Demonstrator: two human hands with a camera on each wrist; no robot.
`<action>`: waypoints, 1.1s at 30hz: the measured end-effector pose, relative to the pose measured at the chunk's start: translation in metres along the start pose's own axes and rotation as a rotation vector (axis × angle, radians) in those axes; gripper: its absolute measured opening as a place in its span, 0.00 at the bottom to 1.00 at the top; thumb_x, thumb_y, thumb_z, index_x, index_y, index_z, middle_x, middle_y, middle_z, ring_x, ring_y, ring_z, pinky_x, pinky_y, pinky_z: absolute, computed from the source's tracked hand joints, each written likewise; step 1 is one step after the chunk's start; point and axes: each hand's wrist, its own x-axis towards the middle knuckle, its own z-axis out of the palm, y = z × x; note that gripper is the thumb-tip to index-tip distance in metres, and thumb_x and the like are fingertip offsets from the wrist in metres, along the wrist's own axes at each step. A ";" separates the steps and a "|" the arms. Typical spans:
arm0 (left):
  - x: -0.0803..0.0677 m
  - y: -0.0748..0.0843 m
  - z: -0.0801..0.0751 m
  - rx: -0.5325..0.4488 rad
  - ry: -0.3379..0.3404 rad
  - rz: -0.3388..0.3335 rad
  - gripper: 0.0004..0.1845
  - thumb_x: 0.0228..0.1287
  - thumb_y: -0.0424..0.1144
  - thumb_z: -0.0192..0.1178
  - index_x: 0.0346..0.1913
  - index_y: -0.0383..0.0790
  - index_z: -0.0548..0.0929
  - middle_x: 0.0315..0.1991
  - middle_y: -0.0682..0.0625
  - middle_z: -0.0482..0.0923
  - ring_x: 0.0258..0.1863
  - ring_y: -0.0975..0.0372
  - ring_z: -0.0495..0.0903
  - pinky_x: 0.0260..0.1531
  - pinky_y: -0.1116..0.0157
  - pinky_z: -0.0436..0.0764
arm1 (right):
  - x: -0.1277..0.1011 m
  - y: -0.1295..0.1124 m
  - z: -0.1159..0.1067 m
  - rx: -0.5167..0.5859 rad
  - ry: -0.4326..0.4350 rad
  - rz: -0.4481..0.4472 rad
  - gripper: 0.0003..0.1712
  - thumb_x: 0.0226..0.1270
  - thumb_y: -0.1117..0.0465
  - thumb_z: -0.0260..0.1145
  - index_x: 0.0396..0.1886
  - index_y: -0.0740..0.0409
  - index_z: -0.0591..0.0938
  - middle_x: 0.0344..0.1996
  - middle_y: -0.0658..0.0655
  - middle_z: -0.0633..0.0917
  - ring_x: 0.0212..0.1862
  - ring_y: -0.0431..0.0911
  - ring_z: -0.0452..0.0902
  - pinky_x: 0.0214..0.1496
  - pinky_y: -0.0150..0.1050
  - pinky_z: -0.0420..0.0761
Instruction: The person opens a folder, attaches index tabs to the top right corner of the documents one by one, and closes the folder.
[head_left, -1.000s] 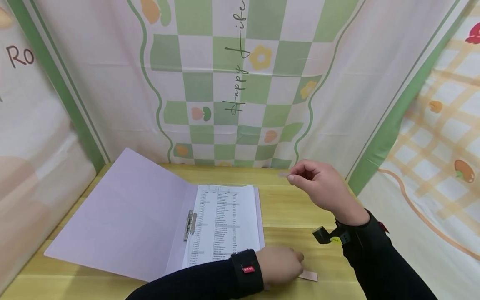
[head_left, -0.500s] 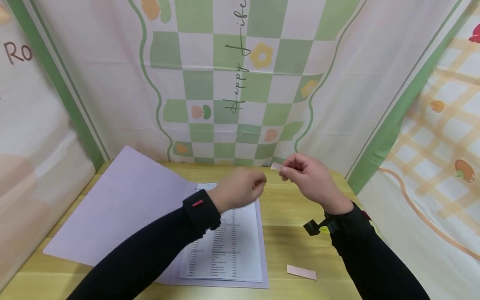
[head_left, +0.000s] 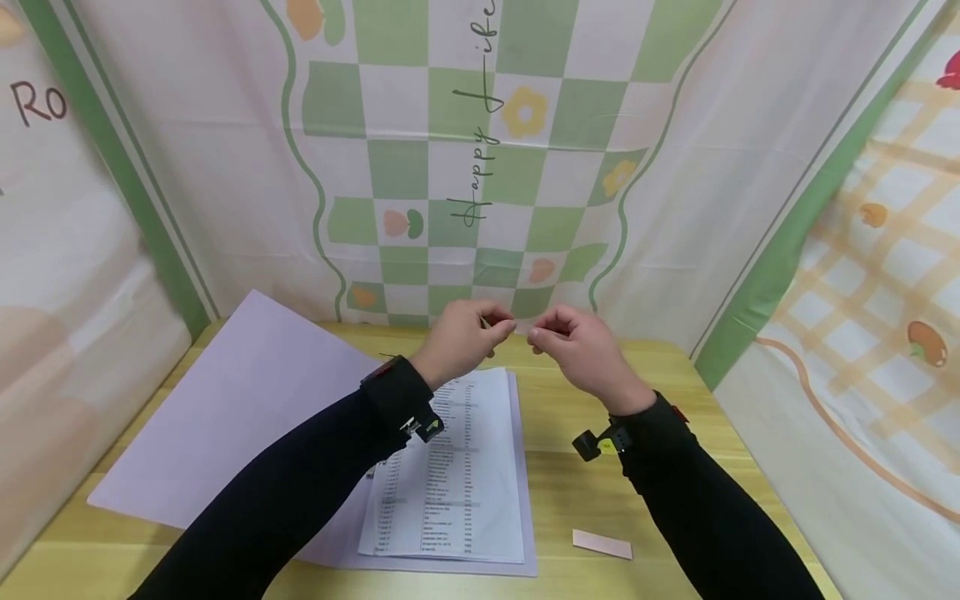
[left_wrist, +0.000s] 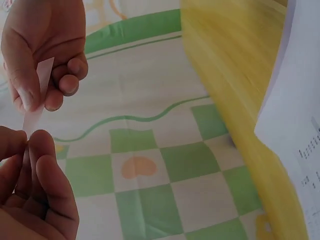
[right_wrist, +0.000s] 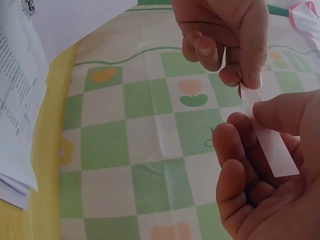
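Pinching one thin strip (right_wrist: 267,142) in mid-frame, the left hand (head_left: 457,342) and right hand (head_left: 577,350) could tear it by tugging apart.

A staged desk booth: wooden table (head_left: 600,433) walled by printed checkered backdrop cloths (head_left: 465,167).

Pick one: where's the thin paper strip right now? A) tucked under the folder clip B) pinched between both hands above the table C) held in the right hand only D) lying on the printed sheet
B: the paper strip is pinched at one end by the left hand and at the other by the right hand, both raised above the table.
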 end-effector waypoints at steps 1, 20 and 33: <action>0.001 -0.002 0.000 -0.018 -0.001 -0.016 0.09 0.73 0.40 0.59 0.44 0.40 0.87 0.35 0.53 0.83 0.25 0.60 0.80 0.28 0.63 0.80 | 0.002 0.001 0.002 0.001 0.001 0.000 0.12 0.73 0.51 0.64 0.41 0.55 0.82 0.35 0.56 0.85 0.38 0.50 0.79 0.43 0.49 0.75; 0.025 -0.041 0.009 0.047 -0.111 -0.275 0.19 0.76 0.38 0.55 0.22 0.40 0.71 0.19 0.52 0.60 0.18 0.61 0.61 0.23 0.65 0.60 | 0.045 0.049 0.030 0.013 -0.050 0.184 0.11 0.71 0.56 0.65 0.38 0.61 0.84 0.35 0.57 0.84 0.37 0.53 0.81 0.38 0.45 0.78; 0.040 -0.096 0.041 0.183 -0.159 -0.486 0.14 0.69 0.38 0.62 0.27 0.33 0.81 0.24 0.51 0.70 0.25 0.59 0.69 0.27 0.64 0.69 | 0.053 0.095 0.063 -0.008 -0.036 0.332 0.13 0.67 0.58 0.66 0.31 0.64 0.84 0.27 0.54 0.82 0.30 0.48 0.77 0.31 0.38 0.73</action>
